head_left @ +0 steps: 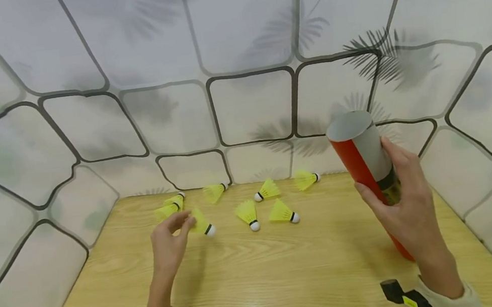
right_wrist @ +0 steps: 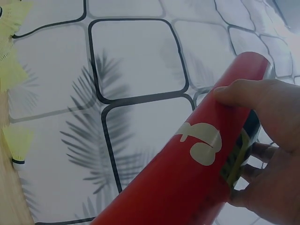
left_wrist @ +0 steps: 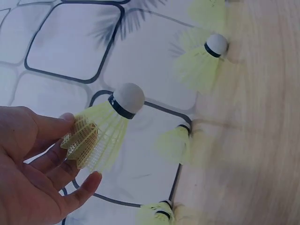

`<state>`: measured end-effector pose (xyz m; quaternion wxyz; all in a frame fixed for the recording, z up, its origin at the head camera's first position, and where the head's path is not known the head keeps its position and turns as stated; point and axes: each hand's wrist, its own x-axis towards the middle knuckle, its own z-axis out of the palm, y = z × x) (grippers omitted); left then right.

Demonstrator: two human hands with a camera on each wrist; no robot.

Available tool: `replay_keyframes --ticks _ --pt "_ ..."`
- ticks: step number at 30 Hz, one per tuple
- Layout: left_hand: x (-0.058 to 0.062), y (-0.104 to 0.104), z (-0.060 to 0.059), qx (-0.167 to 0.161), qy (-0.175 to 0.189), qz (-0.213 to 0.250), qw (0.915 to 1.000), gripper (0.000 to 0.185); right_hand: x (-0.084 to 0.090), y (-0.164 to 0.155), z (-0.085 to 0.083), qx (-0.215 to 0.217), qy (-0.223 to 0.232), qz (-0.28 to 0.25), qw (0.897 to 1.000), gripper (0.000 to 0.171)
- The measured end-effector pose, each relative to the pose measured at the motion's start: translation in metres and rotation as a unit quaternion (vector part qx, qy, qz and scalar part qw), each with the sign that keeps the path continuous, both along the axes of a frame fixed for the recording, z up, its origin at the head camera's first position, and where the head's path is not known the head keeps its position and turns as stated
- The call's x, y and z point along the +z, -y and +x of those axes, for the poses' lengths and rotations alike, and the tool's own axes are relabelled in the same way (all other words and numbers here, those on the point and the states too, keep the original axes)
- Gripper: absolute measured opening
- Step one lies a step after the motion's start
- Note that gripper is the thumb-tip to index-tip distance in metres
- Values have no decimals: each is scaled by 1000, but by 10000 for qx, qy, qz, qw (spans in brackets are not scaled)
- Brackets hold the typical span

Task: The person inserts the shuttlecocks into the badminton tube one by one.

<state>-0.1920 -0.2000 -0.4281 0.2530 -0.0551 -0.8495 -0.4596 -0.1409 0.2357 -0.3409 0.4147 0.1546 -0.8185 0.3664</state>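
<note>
A patterned wall [head_left: 250, 107] meets the table [head_left: 288, 280] along its back edge; wide open wood lies between the forearms. Over the right side tilts a red-and-grey tube [head_left: 365, 160], mouth up, the right hand [head_left: 409, 206] curled round it. The left hand [head_left: 167, 246] pinches a yellow shuttlecock [left_wrist: 108, 127] by its skirt; other shuttlecocks [head_left: 247, 213] lie toward the back.

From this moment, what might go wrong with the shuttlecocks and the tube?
The left hand pinches a shuttlecock only by its skirt, so it might slip or bend. The tube is tilted in the right hand alone, so a looser grip could let it topple. Other shuttlecocks lie loose on the table and might roll if bumped.
</note>
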Motion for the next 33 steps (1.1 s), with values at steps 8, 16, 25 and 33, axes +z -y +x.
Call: replay_keyframes --ticks 8,16,25,33 --pt "15 -8 7 -160 -160 281 9994 13 1 3 5 133 157 22 9998 97" --pt "30 -15 14 -280 -313 779 9961 17 -1 9 7 174 65 -3 9998 100" --pt "42 -21 16 -454 -583 946 9928 18 1 6 9 233 321 44 9992 99" --pt "53 -29 12 -584 -837 1051 9892 16 1 4 9 247 318 72 9992 96"
